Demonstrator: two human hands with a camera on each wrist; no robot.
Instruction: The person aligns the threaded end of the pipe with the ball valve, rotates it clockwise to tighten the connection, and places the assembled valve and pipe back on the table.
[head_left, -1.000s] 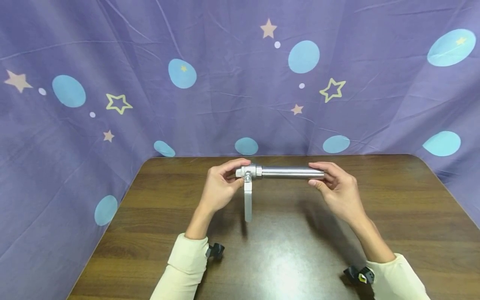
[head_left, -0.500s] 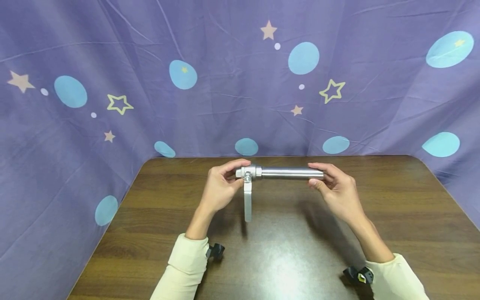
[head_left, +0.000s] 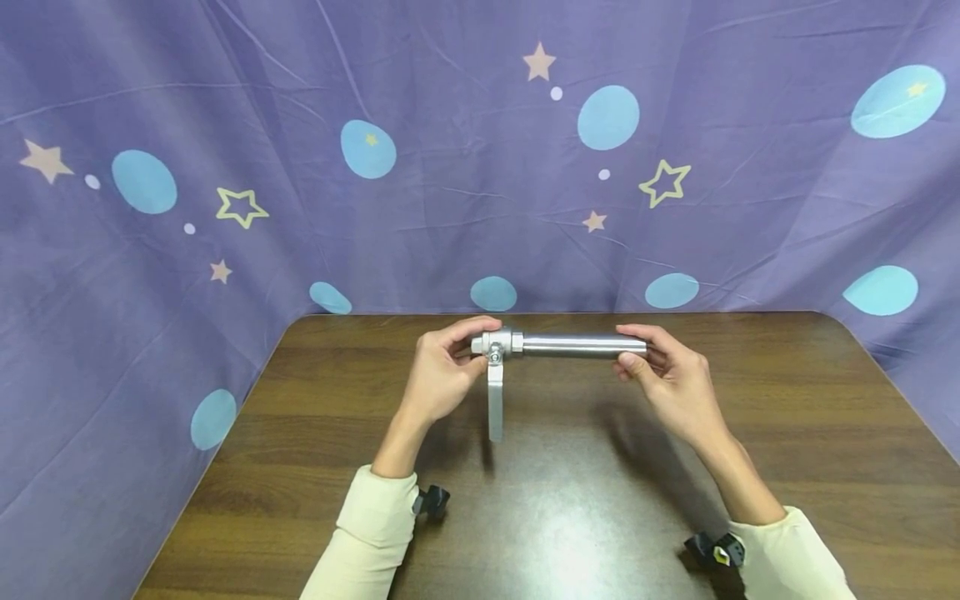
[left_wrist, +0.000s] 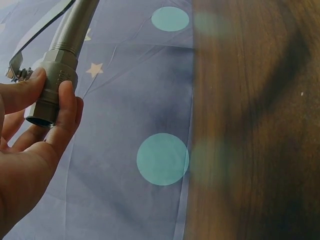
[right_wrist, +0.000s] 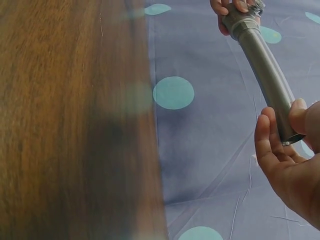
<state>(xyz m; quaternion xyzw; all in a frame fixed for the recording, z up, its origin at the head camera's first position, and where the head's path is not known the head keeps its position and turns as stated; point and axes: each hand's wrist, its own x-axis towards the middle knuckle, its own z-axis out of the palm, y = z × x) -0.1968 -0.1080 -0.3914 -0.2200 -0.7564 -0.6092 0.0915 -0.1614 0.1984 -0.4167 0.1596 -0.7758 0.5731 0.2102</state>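
A metal ball valve (head_left: 506, 340) with a flat lever handle (head_left: 496, 404) is joined at its right side to a smooth steel pipe (head_left: 573, 345). The assembly is held level above the table, and the lever points toward the person. My left hand (head_left: 442, 375) grips the valve body between thumb and fingers; in the left wrist view the valve's open hexagonal end (left_wrist: 42, 114) shows below the thumb. At the pipe's free end, my right hand (head_left: 678, 383) pinches it with thumb and fingers. The right wrist view shows the pipe's open end (right_wrist: 292, 139) between them.
Beneath the hands lies a brown wood-grain table (head_left: 330, 417) with rounded far corners. A purple curtain (head_left: 450, 233) with stars and blue spots hangs behind it and to both sides. Black camera mounts (head_left: 431, 502) sit at the wrists.
My right thumb has shifted up slightly onto the front of the pipe's end. The left hand and the valve stay nearly still.
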